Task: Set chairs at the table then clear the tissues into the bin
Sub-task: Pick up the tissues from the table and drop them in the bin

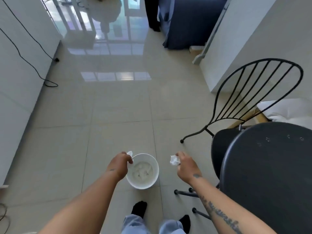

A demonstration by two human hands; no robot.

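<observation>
A white round bin (156,168) stands on the tiled floor just ahead of my feet, with crumpled tissues lying inside it. My left hand (120,163) hovers over the bin's left rim, shut on a small white tissue (130,153) that pokes out above the fingers. To the right of the bin and apart from it, my right hand (184,165) grips a crumpled white tissue (174,160). A round black table (270,174) fills the lower right. A black wire-back chair (253,92) is tucked under its far side.
Black chair or table legs (185,193) reach onto the floor right of the bin. A white wall runs along the left with a black cable (49,83) looping onto the floor. A blue sofa (185,22) and glass doors lie far ahead.
</observation>
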